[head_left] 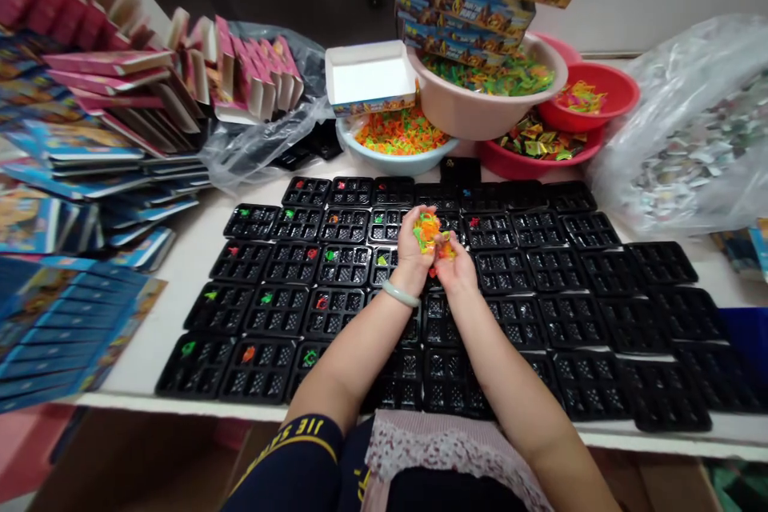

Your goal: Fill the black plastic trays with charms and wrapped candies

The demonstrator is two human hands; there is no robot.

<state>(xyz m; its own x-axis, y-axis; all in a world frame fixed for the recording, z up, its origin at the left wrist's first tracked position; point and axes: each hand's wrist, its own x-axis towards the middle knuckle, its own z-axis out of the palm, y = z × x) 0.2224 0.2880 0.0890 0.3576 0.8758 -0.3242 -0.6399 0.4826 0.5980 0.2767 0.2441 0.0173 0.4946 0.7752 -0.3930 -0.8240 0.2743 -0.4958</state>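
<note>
My left hand (414, 248) is cupped around a handful of small orange, green and yellow plastic pieces (428, 230) above the black trays. A pale bangle sits on its wrist. My right hand (456, 264) is right beside it, fingers pinched against the same heap of pieces. Both hands hover over the middle of a grid of black compartment trays (576, 320) laid across the white table. Several trays on the left each hold one small coloured piece (248, 353); those on the right hold none that I can see.
Bowls of coloured pieces (401, 134) stand at the back, a pink basin (486, 108) with printed boxes stacked on it, red bowls (591, 92) beside. A clear plastic bag (690, 136) lies right. Stacks of flat blue and pink boxes (90, 152) fill the left.
</note>
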